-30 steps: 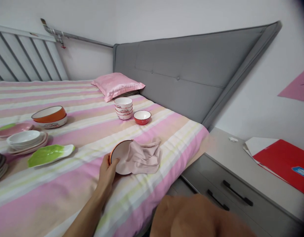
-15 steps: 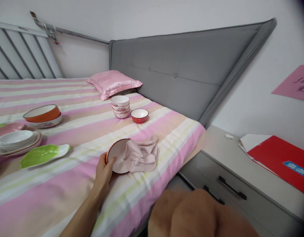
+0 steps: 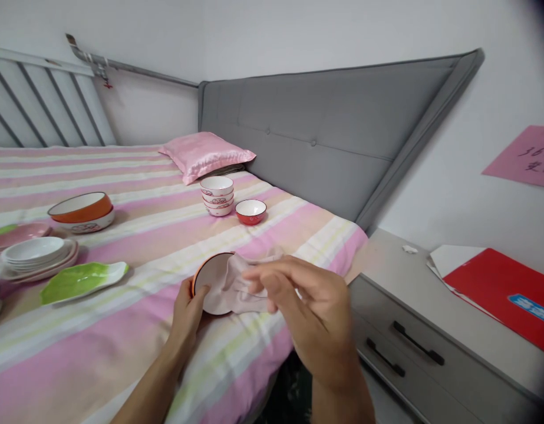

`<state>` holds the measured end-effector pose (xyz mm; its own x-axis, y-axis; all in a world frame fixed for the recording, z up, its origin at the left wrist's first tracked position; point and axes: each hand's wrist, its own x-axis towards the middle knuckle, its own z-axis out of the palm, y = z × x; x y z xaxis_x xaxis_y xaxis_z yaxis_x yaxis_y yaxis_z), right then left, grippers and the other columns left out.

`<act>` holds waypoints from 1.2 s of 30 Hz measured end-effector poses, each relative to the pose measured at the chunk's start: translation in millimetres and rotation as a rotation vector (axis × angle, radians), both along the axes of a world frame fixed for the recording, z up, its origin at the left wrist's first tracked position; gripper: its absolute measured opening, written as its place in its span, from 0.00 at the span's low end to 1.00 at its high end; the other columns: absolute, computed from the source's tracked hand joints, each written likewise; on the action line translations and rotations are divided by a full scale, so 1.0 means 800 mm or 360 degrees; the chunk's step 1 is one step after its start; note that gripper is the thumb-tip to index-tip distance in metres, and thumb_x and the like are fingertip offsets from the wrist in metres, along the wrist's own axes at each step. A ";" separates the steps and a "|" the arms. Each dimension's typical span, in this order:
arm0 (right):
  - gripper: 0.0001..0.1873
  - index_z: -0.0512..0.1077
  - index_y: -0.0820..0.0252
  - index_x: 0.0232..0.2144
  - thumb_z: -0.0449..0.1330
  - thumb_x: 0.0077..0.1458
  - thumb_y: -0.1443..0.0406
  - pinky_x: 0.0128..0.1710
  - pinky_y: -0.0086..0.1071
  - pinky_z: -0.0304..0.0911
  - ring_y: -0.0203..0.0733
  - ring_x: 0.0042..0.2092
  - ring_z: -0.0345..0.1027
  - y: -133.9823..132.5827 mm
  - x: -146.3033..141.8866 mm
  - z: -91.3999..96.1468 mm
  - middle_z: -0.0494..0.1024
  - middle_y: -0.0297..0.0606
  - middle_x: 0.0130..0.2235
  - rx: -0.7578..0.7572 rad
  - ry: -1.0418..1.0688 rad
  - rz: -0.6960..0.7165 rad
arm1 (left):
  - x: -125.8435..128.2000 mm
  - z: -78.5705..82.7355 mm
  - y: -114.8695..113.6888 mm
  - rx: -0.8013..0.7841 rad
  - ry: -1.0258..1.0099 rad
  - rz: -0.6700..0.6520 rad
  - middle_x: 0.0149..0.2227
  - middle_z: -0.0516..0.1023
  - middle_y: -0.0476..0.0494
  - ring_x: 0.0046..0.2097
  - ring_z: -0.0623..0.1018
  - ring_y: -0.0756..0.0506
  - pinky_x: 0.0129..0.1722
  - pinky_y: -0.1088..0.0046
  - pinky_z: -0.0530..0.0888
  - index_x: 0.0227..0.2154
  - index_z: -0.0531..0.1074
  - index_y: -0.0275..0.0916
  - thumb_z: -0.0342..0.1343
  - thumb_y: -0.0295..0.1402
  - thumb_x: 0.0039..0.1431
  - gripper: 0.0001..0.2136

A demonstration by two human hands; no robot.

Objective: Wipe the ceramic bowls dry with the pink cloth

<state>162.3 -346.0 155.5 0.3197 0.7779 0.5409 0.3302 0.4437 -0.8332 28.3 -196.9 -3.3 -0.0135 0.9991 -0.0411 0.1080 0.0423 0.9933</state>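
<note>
A bowl (image 3: 213, 288) with a white inside, dark rim and orange outer wall is tilted on its side on the bed. My left hand (image 3: 190, 306) grips its left edge, thumb inside and fingers behind. A crumpled pale pink cloth (image 3: 236, 288) lies partly in the bowl and spills out to the right. My right hand (image 3: 311, 300) is in front of the cloth's right part, fingers curved and apart, nothing seen between them; whether the fingertips touch the cloth is hard to tell. Beyond them stand a small red bowl (image 3: 251, 213) and a stack of white bowls (image 3: 217, 197).
On the striped bed at left are an orange bowl (image 3: 81, 209) on a white one, stacked small white dishes (image 3: 33, 250) and a green leaf-shaped plate (image 3: 83, 281). A pink pillow (image 3: 207, 154) lies near the grey headboard (image 3: 307, 118). A nightstand (image 3: 399, 277) bears a red folder (image 3: 497, 294).
My right hand has risen from the bottom edge of the view to the cloth's right side. My left hand keeps its hold on the bowl. The view has shifted slightly.
</note>
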 end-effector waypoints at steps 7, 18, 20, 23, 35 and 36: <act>0.18 0.70 0.59 0.45 0.59 0.49 0.67 0.42 0.37 0.65 0.43 0.42 0.69 0.085 0.033 -0.087 0.74 0.41 0.46 -0.0664 -0.0381 -0.0530 | -0.002 -0.005 0.003 -0.0116 -0.0057 -0.0065 0.38 0.75 0.46 0.38 0.74 0.43 0.33 0.69 0.70 0.42 0.68 0.39 0.56 0.39 0.45 0.20; 0.22 0.64 0.62 0.50 0.60 0.52 0.64 0.48 0.36 0.60 0.49 0.53 0.66 0.130 0.018 -0.167 0.73 0.47 0.49 -0.1273 -0.0790 -0.0386 | -0.001 -0.002 0.003 -0.0142 -0.0080 -0.0077 0.39 0.74 0.45 0.39 0.74 0.43 0.35 0.69 0.70 0.43 0.67 0.39 0.56 0.39 0.45 0.20; 0.18 0.65 0.62 0.47 0.59 0.53 0.66 0.47 0.37 0.60 0.49 0.52 0.66 0.136 0.012 -0.176 0.74 0.47 0.48 -0.1289 -0.0839 -0.0446 | -0.001 -0.002 0.002 -0.0134 -0.0083 -0.0088 0.39 0.74 0.45 0.38 0.74 0.43 0.34 0.69 0.70 0.43 0.67 0.39 0.56 0.39 0.45 0.20; 0.15 0.65 0.62 0.46 0.57 0.55 0.67 0.45 0.37 0.61 0.50 0.50 0.68 0.141 0.006 -0.186 0.75 0.48 0.46 -0.1287 -0.0839 -0.0529 | -0.002 -0.001 0.000 -0.0115 -0.0089 -0.0102 0.39 0.74 0.46 0.38 0.74 0.43 0.34 0.69 0.70 0.43 0.67 0.39 0.56 0.40 0.46 0.20; 0.09 0.67 0.57 0.43 0.51 0.59 0.66 0.37 0.33 0.60 0.47 0.44 0.72 0.141 0.007 -0.185 0.78 0.41 0.41 -0.1202 -0.0772 -0.0678 | -0.006 -0.002 -0.003 0.0134 0.0032 -0.0221 0.42 0.73 0.44 0.42 0.73 0.42 0.37 0.69 0.70 0.45 0.66 0.39 0.56 0.40 0.47 0.21; 0.09 0.67 0.57 0.42 0.51 0.59 0.67 0.37 0.32 0.60 0.46 0.44 0.72 0.141 0.008 -0.184 0.78 0.41 0.41 -0.1180 -0.0769 -0.0680 | -0.007 -0.001 -0.004 0.0179 0.0064 -0.0253 0.42 0.73 0.44 0.42 0.73 0.42 0.37 0.69 0.70 0.45 0.66 0.39 0.56 0.40 0.47 0.21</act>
<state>168.7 -233.1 7.9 0.5259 0.8435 0.1090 0.7198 -0.3731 -0.5854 23.0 -199.8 -4.2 0.1454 0.9870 0.0685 0.1443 -0.0897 0.9855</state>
